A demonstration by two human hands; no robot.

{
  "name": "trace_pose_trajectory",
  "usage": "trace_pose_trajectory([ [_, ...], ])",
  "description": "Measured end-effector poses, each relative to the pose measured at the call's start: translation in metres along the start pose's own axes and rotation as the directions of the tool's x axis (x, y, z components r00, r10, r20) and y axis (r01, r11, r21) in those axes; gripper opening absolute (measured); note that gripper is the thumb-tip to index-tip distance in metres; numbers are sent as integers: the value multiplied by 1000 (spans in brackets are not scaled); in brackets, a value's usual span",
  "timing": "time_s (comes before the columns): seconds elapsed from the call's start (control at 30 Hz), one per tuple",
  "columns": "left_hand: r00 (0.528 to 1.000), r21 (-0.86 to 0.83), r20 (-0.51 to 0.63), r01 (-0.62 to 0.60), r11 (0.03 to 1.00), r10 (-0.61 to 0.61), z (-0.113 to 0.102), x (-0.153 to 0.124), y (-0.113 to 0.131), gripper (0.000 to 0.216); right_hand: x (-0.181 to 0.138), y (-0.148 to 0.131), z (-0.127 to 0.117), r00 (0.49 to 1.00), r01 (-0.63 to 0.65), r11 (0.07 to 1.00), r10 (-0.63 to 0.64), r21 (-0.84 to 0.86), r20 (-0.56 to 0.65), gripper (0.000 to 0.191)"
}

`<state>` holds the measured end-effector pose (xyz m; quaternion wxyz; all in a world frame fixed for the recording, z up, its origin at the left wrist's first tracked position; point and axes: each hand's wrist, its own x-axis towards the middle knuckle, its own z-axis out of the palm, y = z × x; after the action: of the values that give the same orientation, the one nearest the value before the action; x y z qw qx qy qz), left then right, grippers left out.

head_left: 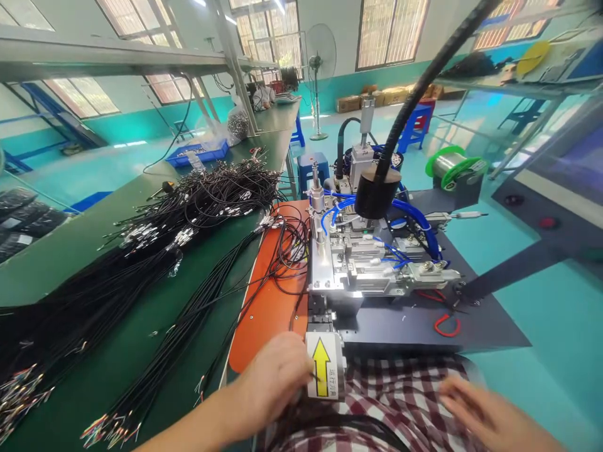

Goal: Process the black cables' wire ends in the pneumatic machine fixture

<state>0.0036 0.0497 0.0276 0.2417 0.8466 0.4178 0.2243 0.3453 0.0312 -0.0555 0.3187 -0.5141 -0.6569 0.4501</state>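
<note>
My left hand (277, 380) is closed in a pinch beside a white block with a yellow arrow (321, 370) at the machine's front. A thin black cable (296, 307) runs from the orange board into that hand, and a small dark end shows at the fingertips. My right hand (485, 405), blurred, hovers over the checkered cloth on my lap at the lower right. Its fingers are loosely curled with a gap to the thumb, and nothing shows in them. Ahead stands the metal machine (372, 263) with cylinders and blue air tubes.
Bundles of black cables (207, 207) cover much of the green table (207, 358) on the left. More cable loops lie on the orange board (268, 307). A black hose (419, 88) hangs over the machine. A green spool (455, 166) stands behind at right.
</note>
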Motion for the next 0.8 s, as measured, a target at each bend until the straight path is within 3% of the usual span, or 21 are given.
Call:
trace_pose_trajectory([
  [0.03, 996, -28, -36, 86, 996, -87, -8, 2, -6, 20, 16, -23, 2, 998, -6, 1000, 4, 19, 55, 12],
  [0.1, 956, -85, -81, 276, 957, -283, -22, 5, -20, 19, 45, -68, 14, 999, 18, 996, -21, 84, 40, 15],
  [0.17, 904, -179, -52, 409, 895, -424, -26, 8, -29, 20, 67, -102, 34, 997, 23, 985, -35, 170, 68, 17],
  [0.23, 873, -265, 38, 479, 837, -487, -22, 13, -31, 21, 82, -119, 54, 998, -9, 967, -5, 254, 56, 17],
  [0.33, 848, -326, 198, 530, 783, -492, -13, 23, -24, 21, 96, -117, 77, 989, -111, 944, 73, 312, 132, 19],
  [0.43, 834, -365, 276, 550, 751, -477, -10, 33, -12, 22, 99, -100, 88, 978, -164, 938, 113, 305, 178, 14],
  [0.53, 825, -377, 310, 563, 735, -473, -12, 38, -2, 21, 96, -92, 88, 979, -159, 941, 111, 300, 170, 19],
  [0.63, 830, -450, 254, 555, 699, -496, -5, 39, 6, 16, 92, -97, 85, 969, -215, 908, 153, 360, 194, 21],
  [0.7, 820, -567, 244, 554, 610, -518, 4, 40, 8, 16, 91, -102, 84, 955, -282, 849, 205, 447, 213, 24],
  [0.8, 794, -756, 323, 544, 364, -515, 18, 44, 8, 19, 88, -101, 84, 930, -366, 737, 266, 569, 253, 32],
])
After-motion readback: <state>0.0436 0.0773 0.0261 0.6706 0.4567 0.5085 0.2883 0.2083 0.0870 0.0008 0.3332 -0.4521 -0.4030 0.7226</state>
